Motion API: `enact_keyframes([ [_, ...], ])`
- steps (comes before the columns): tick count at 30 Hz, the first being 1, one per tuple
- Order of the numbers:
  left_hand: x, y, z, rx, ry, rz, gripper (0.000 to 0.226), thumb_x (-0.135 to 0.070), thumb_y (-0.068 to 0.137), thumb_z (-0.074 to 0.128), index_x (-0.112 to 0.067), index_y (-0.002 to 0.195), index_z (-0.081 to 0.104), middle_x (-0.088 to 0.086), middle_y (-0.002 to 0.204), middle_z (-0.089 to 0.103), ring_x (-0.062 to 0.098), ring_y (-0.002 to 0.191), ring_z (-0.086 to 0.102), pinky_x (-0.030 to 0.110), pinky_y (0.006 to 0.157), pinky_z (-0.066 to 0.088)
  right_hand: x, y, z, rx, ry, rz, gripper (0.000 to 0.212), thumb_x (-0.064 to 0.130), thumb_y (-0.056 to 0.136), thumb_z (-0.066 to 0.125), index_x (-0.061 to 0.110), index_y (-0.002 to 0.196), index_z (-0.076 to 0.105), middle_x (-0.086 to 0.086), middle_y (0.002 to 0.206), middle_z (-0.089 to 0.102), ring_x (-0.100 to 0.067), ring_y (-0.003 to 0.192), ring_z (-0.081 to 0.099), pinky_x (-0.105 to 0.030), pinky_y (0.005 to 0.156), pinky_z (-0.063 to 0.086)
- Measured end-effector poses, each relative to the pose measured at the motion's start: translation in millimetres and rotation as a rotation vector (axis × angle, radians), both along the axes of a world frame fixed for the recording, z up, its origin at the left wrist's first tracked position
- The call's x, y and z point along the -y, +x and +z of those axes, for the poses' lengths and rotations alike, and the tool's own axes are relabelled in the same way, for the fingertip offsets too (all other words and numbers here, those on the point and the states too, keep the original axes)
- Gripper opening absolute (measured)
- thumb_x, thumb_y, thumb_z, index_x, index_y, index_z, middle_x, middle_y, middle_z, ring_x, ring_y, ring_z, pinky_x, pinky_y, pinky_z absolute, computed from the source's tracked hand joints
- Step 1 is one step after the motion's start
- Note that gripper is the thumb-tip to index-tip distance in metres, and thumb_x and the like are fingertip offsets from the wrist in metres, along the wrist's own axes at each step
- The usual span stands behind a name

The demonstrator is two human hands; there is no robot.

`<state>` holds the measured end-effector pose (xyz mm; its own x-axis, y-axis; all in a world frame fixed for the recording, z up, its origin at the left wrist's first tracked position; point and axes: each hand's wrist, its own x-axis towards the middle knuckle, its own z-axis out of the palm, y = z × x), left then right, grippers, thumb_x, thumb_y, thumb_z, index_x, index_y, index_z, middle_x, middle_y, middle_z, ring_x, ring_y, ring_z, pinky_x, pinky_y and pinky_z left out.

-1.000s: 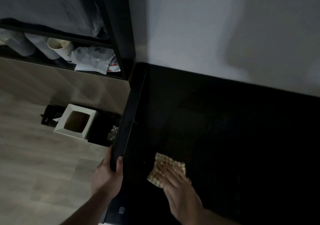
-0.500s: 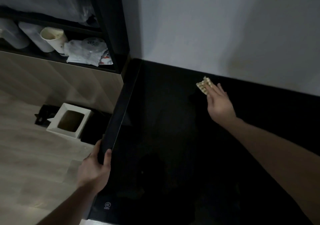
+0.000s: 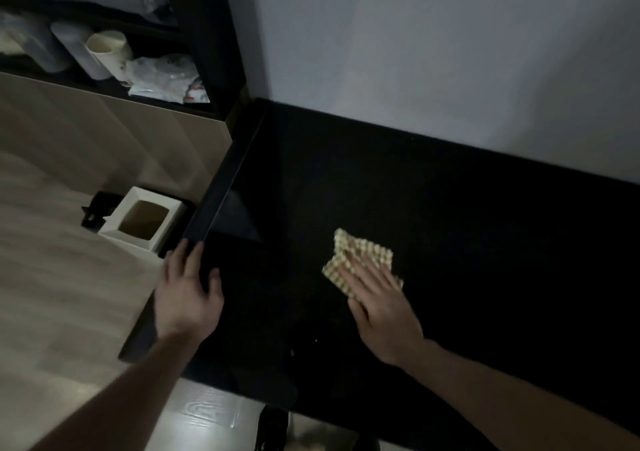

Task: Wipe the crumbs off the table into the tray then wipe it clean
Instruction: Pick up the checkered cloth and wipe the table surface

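A black table [image 3: 467,228] stands against a pale wall. A long black tray [image 3: 207,215] lies along the table's left edge. My left hand [image 3: 188,294] grips the tray's outer rim, thumb on top. My right hand [image 3: 381,305] lies flat with fingers spread on a folded yellow checkered cloth [image 3: 349,253], pressing it to the middle of the tabletop, well to the right of the tray. A few pale crumbs [image 3: 315,340] show on the dark surface near the front, between my two hands.
A white box with a square opening [image 3: 138,223] stands on the wooden floor left of the table. A dark shelf [image 3: 194,34] at the upper left holds cups [image 3: 107,52] and plastic bags [image 3: 166,81]. A dark shoe [image 3: 273,426] is below the table's front edge.
My right hand first slid the cloth out to the far edge by the wall, then pulled it back to the middle of the table. My left hand stays on the tray.
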<state>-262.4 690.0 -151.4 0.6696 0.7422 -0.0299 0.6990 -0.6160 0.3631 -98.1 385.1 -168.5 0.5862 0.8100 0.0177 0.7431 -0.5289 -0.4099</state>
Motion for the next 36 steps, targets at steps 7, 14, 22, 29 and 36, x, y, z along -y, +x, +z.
enact_keyframes([
  [7,112.6,30.6,0.9,-0.033,-0.051,-0.094,0.069,-0.055,0.092,0.034,-0.026,0.155,0.033,0.001,0.167,0.017,0.023,0.156,0.005,0.048,0.127,0.007,71.8,-46.8,17.8,-0.183,0.123,0.096,0.048,0.041,0.112,0.018,0.045,0.158,0.031,0.026,0.166,0.026,-0.002,0.155,0.025,-0.033,0.125,0.030],
  [14,122.2,33.5,-4.2,-0.083,-0.015,-0.042,0.071,-0.058,0.093,0.031,-0.030,0.158,0.024,-0.005,0.168,0.008,0.017,0.156,-0.004,0.046,0.127,0.004,38.7,105.4,29.9,-0.079,0.218,-0.305,0.051,0.005,0.105,0.048,0.018,0.153,0.050,0.000,0.162,0.044,-0.017,0.151,0.040,-0.034,0.124,0.032],
  [22,120.4,37.5,-4.0,-0.118,-0.038,-0.019,0.071,-0.058,0.093,0.036,-0.033,0.158,0.020,-0.009,0.168,0.005,0.013,0.156,-0.008,0.044,0.127,0.001,-31.4,250.5,42.5,-0.072,0.044,-0.469,0.058,0.022,0.110,0.040,0.022,0.165,0.023,-0.001,0.175,0.009,-0.022,0.160,0.016,-0.038,0.130,0.016],
  [29,118.5,41.1,-7.1,-0.136,-0.025,0.001,0.073,-0.058,0.090,0.038,-0.037,0.157,0.019,-0.011,0.168,0.005,0.013,0.156,-0.008,0.045,0.127,0.002,-52.2,299.5,11.3,-0.067,-0.289,-0.488,0.066,0.056,0.106,0.028,0.030,0.166,0.015,0.000,0.175,0.004,-0.026,0.161,0.001,-0.047,0.130,0.000],
  [36,121.5,41.0,-4.6,-0.144,-0.044,-0.009,0.072,-0.056,0.092,0.042,-0.036,0.157,0.019,-0.010,0.168,0.004,0.014,0.156,-0.008,0.046,0.127,0.003,-31.9,229.2,-4.5,0.092,-0.190,-0.392,0.061,0.041,0.106,0.027,0.025,0.165,0.021,0.000,0.174,0.017,-0.022,0.160,0.010,-0.046,0.130,0.007],
])
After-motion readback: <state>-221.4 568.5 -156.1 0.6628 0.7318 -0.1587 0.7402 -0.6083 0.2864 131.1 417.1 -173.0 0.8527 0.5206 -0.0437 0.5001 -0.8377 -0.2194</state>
